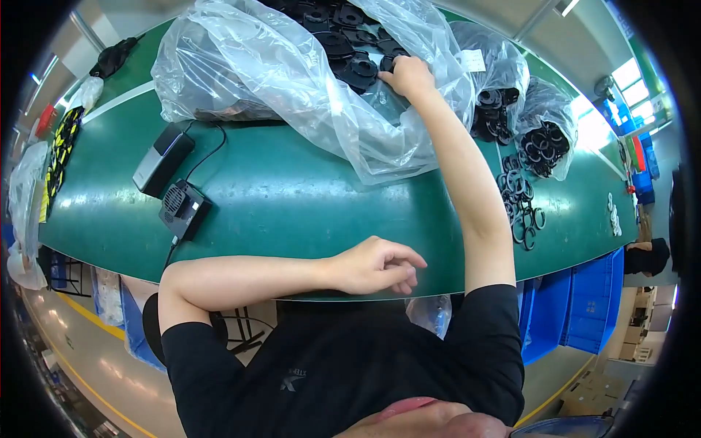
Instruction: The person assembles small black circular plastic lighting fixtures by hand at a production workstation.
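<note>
Your right hand (409,75), at twelve o'clock, closes narrowly on a black ring (387,64) inside the plastic bag (292,73); tugging could drag the bag, spilling rings. Your left hand (376,264) rests loosely curled, empty.

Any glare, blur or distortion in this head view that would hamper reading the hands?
Head view: fisheye bends the green table edge and blackens the corners; windows at the right blow out; clear plastic bag shows glare streaks; right hand and left hand are sharp and evenly lit.

A big clear plastic bag (292,80) of black rings lies open on the green counter (307,197); two smaller bags (504,80) beside it, one bearing a white label (473,60).
</note>
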A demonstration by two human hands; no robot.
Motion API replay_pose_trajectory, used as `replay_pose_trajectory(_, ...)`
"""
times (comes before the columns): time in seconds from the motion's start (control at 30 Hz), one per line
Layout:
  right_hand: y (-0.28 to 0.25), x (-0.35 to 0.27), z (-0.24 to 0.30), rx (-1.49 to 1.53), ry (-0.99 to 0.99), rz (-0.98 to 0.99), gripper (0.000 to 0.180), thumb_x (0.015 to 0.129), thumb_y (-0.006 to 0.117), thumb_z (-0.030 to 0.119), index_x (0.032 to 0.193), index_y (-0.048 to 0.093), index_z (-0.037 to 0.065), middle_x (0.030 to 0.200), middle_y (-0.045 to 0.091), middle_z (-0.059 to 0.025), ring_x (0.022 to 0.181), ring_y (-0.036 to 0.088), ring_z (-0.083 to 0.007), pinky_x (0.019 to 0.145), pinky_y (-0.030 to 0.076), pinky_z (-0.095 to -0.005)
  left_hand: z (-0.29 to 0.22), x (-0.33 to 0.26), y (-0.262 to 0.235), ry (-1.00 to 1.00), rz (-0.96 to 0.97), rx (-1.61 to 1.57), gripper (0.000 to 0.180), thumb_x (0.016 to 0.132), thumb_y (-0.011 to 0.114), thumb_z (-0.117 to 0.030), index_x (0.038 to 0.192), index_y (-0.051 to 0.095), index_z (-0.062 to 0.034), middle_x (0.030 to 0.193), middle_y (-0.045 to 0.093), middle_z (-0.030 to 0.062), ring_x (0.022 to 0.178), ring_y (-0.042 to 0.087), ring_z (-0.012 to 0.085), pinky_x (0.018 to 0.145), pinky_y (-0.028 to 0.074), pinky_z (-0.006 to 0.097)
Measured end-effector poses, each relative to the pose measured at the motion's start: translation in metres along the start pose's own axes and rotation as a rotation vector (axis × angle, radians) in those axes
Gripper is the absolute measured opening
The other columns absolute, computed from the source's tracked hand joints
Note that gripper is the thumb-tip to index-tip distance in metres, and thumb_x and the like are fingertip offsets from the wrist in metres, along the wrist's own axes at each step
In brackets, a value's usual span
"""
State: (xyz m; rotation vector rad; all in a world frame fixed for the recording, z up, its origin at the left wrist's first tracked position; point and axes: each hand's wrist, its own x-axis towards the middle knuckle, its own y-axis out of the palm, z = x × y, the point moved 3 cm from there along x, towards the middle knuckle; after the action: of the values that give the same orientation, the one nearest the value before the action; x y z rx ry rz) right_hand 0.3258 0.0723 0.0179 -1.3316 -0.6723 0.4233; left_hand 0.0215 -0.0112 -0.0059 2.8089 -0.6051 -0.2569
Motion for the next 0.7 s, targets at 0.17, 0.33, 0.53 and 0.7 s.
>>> replay_pose_trajectory(0.17, -0.008, -0.005, 0.010, -0.008, 0.064, -0.005, 0.043, 0.073, 0.068, 0.039, 0.098, 0.064, 0.006, 0.097, 0.063, -0.0171, 0.095, 0.060, -0.0329, 0.083, 0.048, -0.0411, -0.001, 0.000, -0.001, 0.017, 0.024, 0.053, 0.027, 0.092, 0.047, -0.012, 0.112, 0.054, 0.0055, 0.090, 0.065, 0.0114, 0.082, 0.064, 0.0138, 0.074, 0.052, 0.025)
replay_pose_trajectory(0.33, -0.024, -0.011, 0.009, 0.183, 0.132, 0.005, 0.046, 0.062, 0.072, 0.035, 0.095, 0.063, 0.003, 0.093, 0.064, -0.0157, 0.089, 0.062, -0.0274, 0.077, 0.049, -0.0342, 0.000, 0.002, -0.001, 0.019, 0.031, 0.048, 0.028, 0.092, 0.048, -0.012, 0.112, 0.053, 0.0058, 0.090, 0.065, 0.0114, 0.082, 0.064, 0.0138, 0.075, 0.052, 0.025)
replay_pose_trajectory(0.53, -0.071, -0.076, 0.003, 0.520, -0.234, -0.273, 0.050, 0.057, 0.075, 0.024, 0.101, 0.059, 0.005, 0.089, 0.062, -0.0066, 0.077, 0.056, -0.0187, 0.068, 0.046, -0.0277, 0.005, 0.006, -0.002, -0.031, 0.009, -0.214, 0.030, 0.092, 0.049, -0.012, 0.118, 0.049, 0.0040, 0.096, 0.062, 0.0122, 0.085, 0.063, 0.0160, 0.075, 0.052, 0.026)
replay_pose_trajectory(0.7, -0.132, -0.180, 0.012, 0.666, -0.618, -0.125, 0.041, 0.062, 0.070, 0.009, 0.100, 0.057, 0.005, 0.100, 0.059, -0.0117, 0.092, 0.056, -0.0255, 0.075, 0.046, -0.0327, 0.001, 0.003, -0.013, -0.030, -0.163, -0.562, 0.035, 0.093, 0.046, -0.023, 0.117, 0.048, 0.0022, 0.101, 0.059, 0.0162, 0.093, 0.061, 0.0253, 0.082, 0.051, 0.036)
